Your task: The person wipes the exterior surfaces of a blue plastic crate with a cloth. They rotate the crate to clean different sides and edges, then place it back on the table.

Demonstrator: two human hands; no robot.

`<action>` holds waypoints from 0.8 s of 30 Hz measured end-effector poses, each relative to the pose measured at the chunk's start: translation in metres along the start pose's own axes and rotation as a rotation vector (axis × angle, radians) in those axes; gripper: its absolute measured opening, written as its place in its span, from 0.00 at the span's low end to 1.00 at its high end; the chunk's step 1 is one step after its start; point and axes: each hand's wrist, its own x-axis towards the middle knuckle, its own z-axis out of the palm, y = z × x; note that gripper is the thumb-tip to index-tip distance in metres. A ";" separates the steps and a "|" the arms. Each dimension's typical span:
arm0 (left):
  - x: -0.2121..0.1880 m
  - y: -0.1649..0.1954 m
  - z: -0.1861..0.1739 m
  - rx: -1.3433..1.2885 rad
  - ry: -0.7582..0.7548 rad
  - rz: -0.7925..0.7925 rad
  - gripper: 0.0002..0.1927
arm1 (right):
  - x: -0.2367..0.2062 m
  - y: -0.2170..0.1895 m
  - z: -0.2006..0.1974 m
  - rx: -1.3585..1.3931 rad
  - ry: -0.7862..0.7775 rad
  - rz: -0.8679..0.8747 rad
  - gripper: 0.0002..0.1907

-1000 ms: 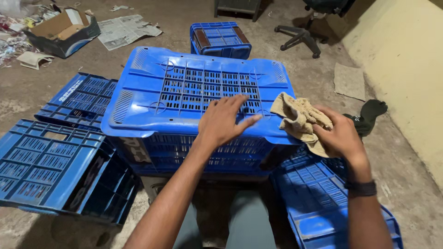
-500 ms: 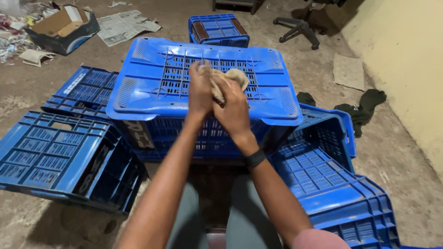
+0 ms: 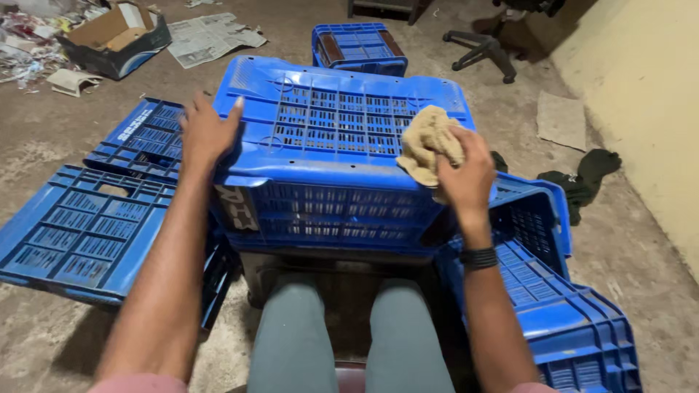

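A bare concrete floor (image 3: 604, 240) spreads under a scatter of blue plastic crates. The largest in view, an upturned blue crate (image 3: 335, 145) with a slotted base facing up, sits directly in front of the seated person's knees (image 3: 349, 327). More blue crates lie to the left (image 3: 80, 233) and right (image 3: 553, 313), and a smaller one (image 3: 358, 45) stands beyond. Farther back are an office chair base (image 3: 480, 49), an open cardboard box (image 3: 113, 36) and a sheet of newspaper (image 3: 211, 36); a dark cloth (image 3: 586, 178) lies near the yellow wall (image 3: 641, 109). The left hand (image 3: 207, 131) rests flat, fingers spread, on the upturned crate's left edge, gripping nothing. The right hand (image 3: 462, 175), a dark band at its wrist, is closed around a crumpled tan rag (image 3: 429, 142), pressed onto the crate's right top surface.
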 end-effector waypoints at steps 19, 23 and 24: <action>-0.001 -0.017 0.011 -0.381 -0.223 -0.242 0.32 | -0.028 -0.093 0.030 0.352 -0.258 -0.212 0.28; 0.011 -0.026 0.018 -0.972 -0.177 -0.322 0.38 | -0.033 -0.050 -0.010 0.111 -0.059 -0.073 0.30; 0.011 -0.028 0.018 -1.056 -0.186 -0.397 0.40 | -0.034 -0.047 -0.012 0.062 -0.005 -0.068 0.30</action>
